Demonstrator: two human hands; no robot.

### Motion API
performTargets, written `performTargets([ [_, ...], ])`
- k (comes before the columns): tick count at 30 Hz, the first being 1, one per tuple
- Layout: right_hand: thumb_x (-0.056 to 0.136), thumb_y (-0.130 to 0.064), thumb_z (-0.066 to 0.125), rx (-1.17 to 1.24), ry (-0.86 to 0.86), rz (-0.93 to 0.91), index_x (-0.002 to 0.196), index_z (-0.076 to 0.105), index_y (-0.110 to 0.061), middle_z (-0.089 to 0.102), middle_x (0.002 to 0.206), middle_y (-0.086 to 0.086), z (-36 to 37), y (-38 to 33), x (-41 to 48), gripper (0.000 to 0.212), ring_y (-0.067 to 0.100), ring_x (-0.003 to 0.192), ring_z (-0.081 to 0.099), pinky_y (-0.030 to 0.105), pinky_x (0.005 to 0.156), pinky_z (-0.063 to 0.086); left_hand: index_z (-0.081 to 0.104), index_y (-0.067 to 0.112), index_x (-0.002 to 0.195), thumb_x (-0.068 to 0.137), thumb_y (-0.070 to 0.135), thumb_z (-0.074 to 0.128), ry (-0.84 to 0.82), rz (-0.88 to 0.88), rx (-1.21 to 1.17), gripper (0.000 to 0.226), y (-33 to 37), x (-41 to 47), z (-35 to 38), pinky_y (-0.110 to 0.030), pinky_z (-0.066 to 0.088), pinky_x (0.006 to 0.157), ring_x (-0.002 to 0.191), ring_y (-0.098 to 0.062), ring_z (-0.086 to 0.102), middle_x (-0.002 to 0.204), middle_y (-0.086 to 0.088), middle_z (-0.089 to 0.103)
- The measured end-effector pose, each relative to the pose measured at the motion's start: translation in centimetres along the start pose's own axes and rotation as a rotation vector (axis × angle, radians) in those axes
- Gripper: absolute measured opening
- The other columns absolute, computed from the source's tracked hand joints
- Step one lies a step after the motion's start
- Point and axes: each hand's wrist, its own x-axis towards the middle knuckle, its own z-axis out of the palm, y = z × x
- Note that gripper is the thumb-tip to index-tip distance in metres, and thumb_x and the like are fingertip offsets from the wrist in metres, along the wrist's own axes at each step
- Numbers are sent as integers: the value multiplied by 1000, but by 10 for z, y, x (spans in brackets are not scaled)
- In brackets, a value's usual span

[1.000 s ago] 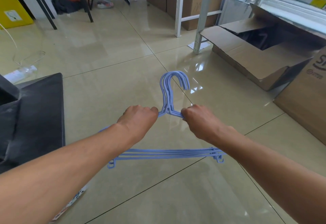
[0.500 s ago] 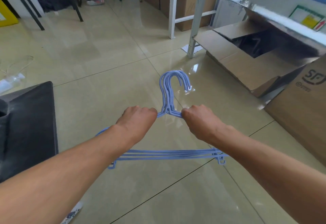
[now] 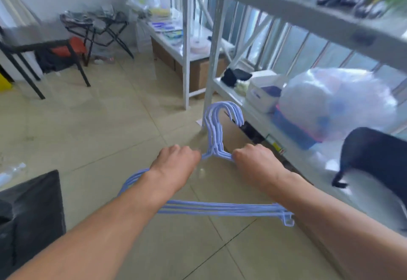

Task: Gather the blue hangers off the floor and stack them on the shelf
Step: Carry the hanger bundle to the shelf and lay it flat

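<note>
I hold a bundle of several blue hangers (image 3: 217,208) stacked flat together above the tiled floor, hooks pointing away from me. My left hand (image 3: 176,165) grips the left shoulder of the bundle just beside the necks. My right hand (image 3: 257,163) grips the right shoulder the same way. The white metal shelf (image 3: 259,115) stands close on the right, its lower board crowded with things. The hooks (image 3: 224,114) reach almost to the shelf's front post.
On the lower board lie a white box (image 3: 264,94), a big clear plastic bag (image 3: 334,101) and a black item (image 3: 374,158). A cardboard box (image 3: 231,134) sits under the shelf. A black bin (image 3: 28,213) stands at left, a black chair (image 3: 48,50) farther back.
The view has lifted and turned right, so the shelf boards now fill the right side. Both hands keep the same grip on the hangers, which have risen with them.
</note>
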Motion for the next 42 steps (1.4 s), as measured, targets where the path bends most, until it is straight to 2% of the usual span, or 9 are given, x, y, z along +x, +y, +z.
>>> performTargets([
  [3, 87, -2, 53, 4, 4, 21, 80, 52, -16, 54, 69, 7, -60, 28, -22, 16, 37, 87, 68, 34, 61, 38, 52, 16, 113, 82, -9, 44, 5, 18, 29, 40, 9, 6, -68, -41, 51, 75, 103, -36, 65, 107, -9, 68],
  [9, 89, -6, 54, 75, 27, 39, 93, 65, -14, 66, 90, 16, -185, 92, -69, 14, 40, 95, 67, 35, 67, 41, 52, 18, 113, 84, -7, 46, 17, 89, 84, 39, 27, 30, -208, -41, 51, 77, 103, -34, 65, 109, -7, 67],
  [12, 89, -5, 56, 88, 68, 85, 103, 70, -9, 62, 83, 13, -236, 125, -87, 20, 39, 88, 69, 37, 67, 47, 53, 19, 111, 83, -5, 50, 42, 135, 100, 36, 39, 46, -273, -41, 52, 77, 99, -32, 67, 106, -7, 69],
  [19, 83, 3, 56, 53, 92, 240, 100, 70, -9, 70, 95, 14, -308, 217, -121, 25, 37, 89, 70, 37, 70, 53, 55, 20, 121, 87, -4, 47, 101, 312, 135, 42, 90, 114, -389, -38, 50, 83, 107, -32, 65, 114, -9, 68],
  [22, 85, 1, 56, 91, 104, 354, 95, 68, -11, 68, 93, 15, -317, 259, -135, 20, 38, 87, 68, 34, 64, 45, 56, 23, 120, 89, 0, 50, 66, 437, 141, 39, 120, 154, -416, -40, 50, 83, 105, -31, 64, 113, -8, 67],
  [28, 88, -2, 51, 218, 49, 627, 96, 65, -9, 64, 91, 15, -317, 336, -162, 17, 38, 81, 64, 35, 67, 48, 56, 12, 115, 81, -5, 55, 40, 765, 187, 38, 194, 241, -454, -36, 43, 65, 92, -33, 65, 103, -12, 63],
  [32, 92, -8, 56, 247, -17, 834, 81, 54, -14, 44, 70, 3, -304, 376, -184, 13, 25, 57, 44, 31, 60, 38, 59, 13, 105, 83, -3, 50, 62, 963, 153, 29, 255, 291, -462, -34, 43, 63, 88, -32, 62, 98, -10, 61],
  [37, 94, -9, 56, 354, -82, 1015, 93, 60, -11, 60, 94, 17, -276, 422, -214, 4, 30, 71, 49, 32, 64, 41, 59, 12, 98, 81, -1, 49, -2, 1102, 167, 24, 337, 321, -457, -36, 50, 68, 82, -30, 61, 95, -9, 61],
  [42, 94, -10, 58, 428, -132, 1076, 109, 63, -5, 62, 111, 20, -235, 457, -218, 16, 34, 81, 58, 35, 70, 46, 60, 14, 99, 85, 2, 47, -67, 1115, 177, 23, 386, 344, -435, -34, 48, 66, 76, -27, 55, 97, -9, 61],
])
